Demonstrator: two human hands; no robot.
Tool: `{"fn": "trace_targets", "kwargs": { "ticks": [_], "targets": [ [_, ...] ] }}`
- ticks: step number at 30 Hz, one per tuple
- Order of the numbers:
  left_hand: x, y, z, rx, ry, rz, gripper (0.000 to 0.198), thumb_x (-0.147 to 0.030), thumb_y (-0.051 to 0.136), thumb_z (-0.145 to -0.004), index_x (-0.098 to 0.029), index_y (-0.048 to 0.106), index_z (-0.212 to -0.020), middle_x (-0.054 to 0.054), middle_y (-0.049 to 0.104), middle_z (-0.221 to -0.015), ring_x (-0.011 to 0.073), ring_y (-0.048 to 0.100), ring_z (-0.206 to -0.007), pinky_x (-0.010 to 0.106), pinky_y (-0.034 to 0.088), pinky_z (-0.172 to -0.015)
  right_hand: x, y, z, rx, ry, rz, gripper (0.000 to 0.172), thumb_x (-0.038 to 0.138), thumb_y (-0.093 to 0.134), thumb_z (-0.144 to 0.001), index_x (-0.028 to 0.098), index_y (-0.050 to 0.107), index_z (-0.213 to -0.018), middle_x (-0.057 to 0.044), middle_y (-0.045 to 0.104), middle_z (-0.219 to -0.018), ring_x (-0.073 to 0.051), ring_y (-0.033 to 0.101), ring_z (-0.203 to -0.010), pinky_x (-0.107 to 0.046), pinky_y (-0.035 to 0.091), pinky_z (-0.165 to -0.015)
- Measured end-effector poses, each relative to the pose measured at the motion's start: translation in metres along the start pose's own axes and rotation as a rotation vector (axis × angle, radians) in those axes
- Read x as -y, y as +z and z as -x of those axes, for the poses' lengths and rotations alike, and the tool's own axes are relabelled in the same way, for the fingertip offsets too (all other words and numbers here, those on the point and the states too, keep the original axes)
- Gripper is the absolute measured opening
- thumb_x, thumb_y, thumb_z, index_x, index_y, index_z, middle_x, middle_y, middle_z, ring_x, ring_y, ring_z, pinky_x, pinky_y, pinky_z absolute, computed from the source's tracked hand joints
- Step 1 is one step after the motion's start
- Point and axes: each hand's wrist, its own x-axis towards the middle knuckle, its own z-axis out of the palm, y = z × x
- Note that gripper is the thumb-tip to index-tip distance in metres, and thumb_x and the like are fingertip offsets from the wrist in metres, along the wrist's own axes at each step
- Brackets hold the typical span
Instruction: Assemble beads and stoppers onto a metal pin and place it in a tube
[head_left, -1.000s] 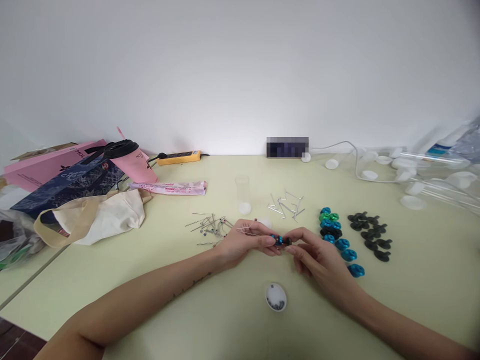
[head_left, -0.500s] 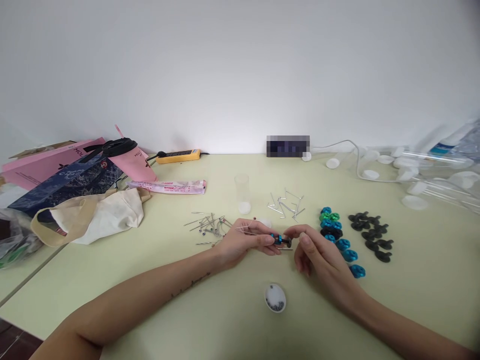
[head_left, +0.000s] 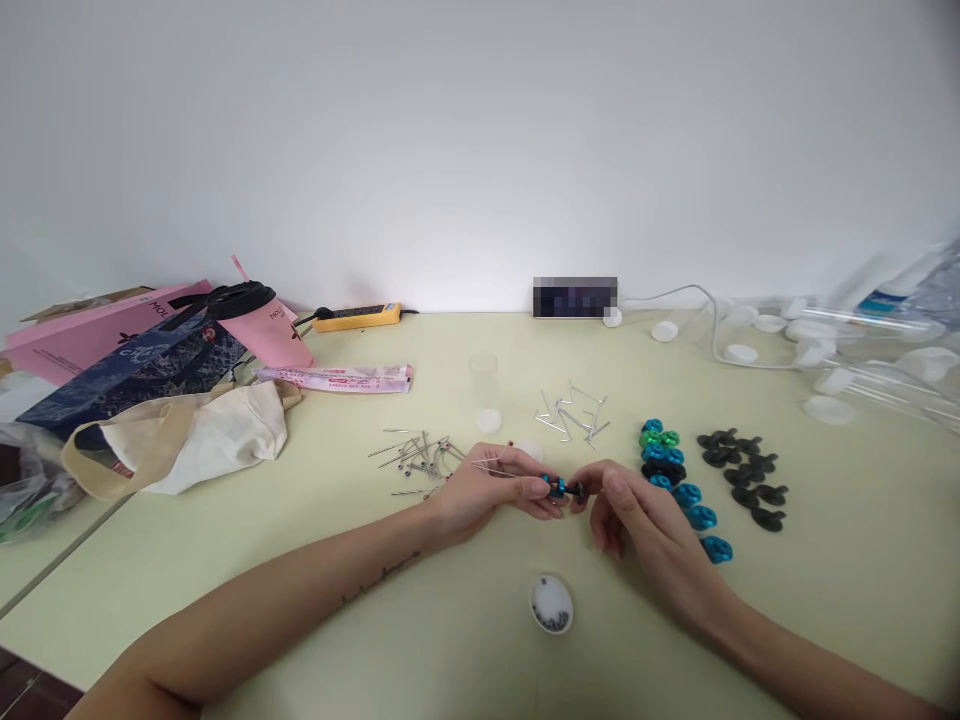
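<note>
Small part [head_left: 561, 488], blue with a black end: in the head view it sits mid-worktop [head_left: 840, 560]. The left hand [head_left: 487, 488] pinches its blue end, probably holding it level so the right hand [head_left: 645, 515] can reach the black end, where its fingers close narrowly. At 3 o'clock, sorted by colour, lie about eight blue pieces [head_left: 686, 494], two green and roughly nine black pieces [head_left: 742, 470]. One white dish [head_left: 551, 603] is at 6 o'clock and loose pins [head_left: 416, 462] at 9.

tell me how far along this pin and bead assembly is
Done, apparently: beaded pins piled by the left hand. In hand: left hand pinches a blue-and-black piece, right hand at its end. Left: loose blue pieces, black pieces and bare pins lie on the table.
</note>
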Motion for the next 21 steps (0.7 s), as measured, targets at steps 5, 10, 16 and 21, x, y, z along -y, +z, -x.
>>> {"fn": "trace_targets", "kwargs": {
  "ticks": [5,10,16,21],
  "targets": [
    [0.0004,-0.0005,0.0004,0.001,0.02,-0.001,0.023,-0.024,0.077,-0.072,-0.01,0.073,-0.091,0.011,0.074,-0.084,0.0177,0.071,-0.074,0.026,0.056,-0.072,-0.002,-0.0003,0.0001,-0.036,-0.026,-0.032,0.036,0.05,0.034,-0.098,0.022,0.054,-0.109,0.004,0.052,-0.056,-0.014,0.047,-0.053,-0.024,0.036,-0.052],
    [0.0004,-0.0003,0.0,0.0,0.022,0.017,0.022,-0.022,0.077,-0.073,-0.01,0.073,-0.091,0.01,0.074,-0.085,0.0178,0.071,-0.076,0.026,0.056,-0.074,-0.0011,-0.0009,0.0014,-0.022,-0.037,-0.034,0.037,0.05,0.034,-0.098,0.021,0.055,-0.108,0.003,0.052,-0.057,-0.014,0.046,-0.053,-0.025,0.037,-0.052],
    [-0.0001,0.0003,-0.0005,-0.004,0.02,0.032,0.021,-0.021,0.078,-0.072,-0.011,0.074,-0.09,0.01,0.074,-0.087,0.0166,0.071,-0.076,0.026,0.056,-0.076,0.0007,-0.0003,0.0014,-0.024,-0.024,-0.029,0.034,0.049,0.037,-0.097,0.022,0.053,-0.111,0.004,0.052,-0.058,-0.013,0.047,-0.054,-0.025,0.037,-0.052],
    [0.0011,-0.0002,-0.0004,-0.002,0.009,0.029,0.021,-0.022,0.077,-0.073,-0.01,0.073,-0.09,0.01,0.074,-0.086,0.0173,0.071,-0.076,0.026,0.056,-0.075,-0.0004,-0.0004,0.0026,-0.036,-0.032,-0.047,0.032,0.048,0.038,-0.097,0.023,0.053,-0.109,0.005,0.05,-0.057,-0.013,0.046,-0.054,-0.024,0.036,-0.051]
  ]
}}
